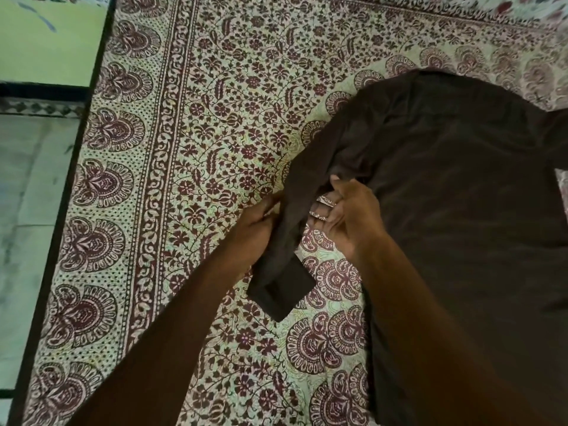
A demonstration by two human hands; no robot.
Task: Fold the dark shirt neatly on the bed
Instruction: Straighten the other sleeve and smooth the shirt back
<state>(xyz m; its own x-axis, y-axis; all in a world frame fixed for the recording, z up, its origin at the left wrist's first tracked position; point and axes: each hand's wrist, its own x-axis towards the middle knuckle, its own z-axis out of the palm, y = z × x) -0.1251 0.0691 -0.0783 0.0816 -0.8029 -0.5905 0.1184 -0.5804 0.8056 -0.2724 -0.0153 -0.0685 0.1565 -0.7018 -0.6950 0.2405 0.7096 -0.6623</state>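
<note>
Shirt: the dark shirt [461,186] lies spread on the right half of the bed; its body is mostly flat with soft creases; its near part is hidden behind the right forearm
Sleeve: a long sleeve [310,167] runs from the shoulder down toward the lower left, passing between the two hands; it is bunched and lifted where it is held; the cuff [282,290] rests on the bedspread just below the hands
Left hand: the left hand [258,222] is curled round the sleeve from its left side, gripping it
Right hand: the right hand [347,216] holds the sleeve's right edge, thumb on top and fingers curled under the cloth; two rings [325,201] show on its fingers
Bed: a bedspread [215,103] printed with maroon flowers and paisley borders on a pale ground covers it
Beside the bed: a dark bed frame [61,210] edges the left side; beyond it is a pale tiled floor [27,210]
</note>
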